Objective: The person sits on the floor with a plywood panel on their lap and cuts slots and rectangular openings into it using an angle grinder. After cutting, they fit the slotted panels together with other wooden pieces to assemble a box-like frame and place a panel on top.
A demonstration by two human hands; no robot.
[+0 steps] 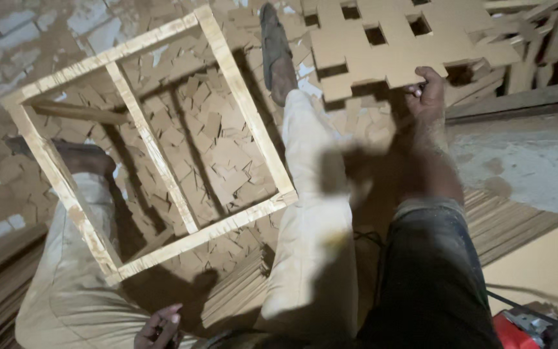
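Note:
My right hand (429,90) is stretched forward and grips the near edge of a brown fibreboard panel (395,39) cut with square holes, held above the floor at the top right. My left hand (160,326) sits low at the bottom edge, fingers curled near my left thigh; whether it holds anything is unclear. A pale wooden frame (153,145) with a middle bar rests tilted across my legs, between my left knee and right leg. Both legs in beige trousers (311,245) extend forward, with dark sandals on the feet.
Several small square brown offcuts (214,139) litter the floor under the frame. Stacked wooden strips (511,220) lie to the right, a board sheet (550,271) beyond them. A red power tool (527,329) sits at the bottom right corner. More timber leans at the top right.

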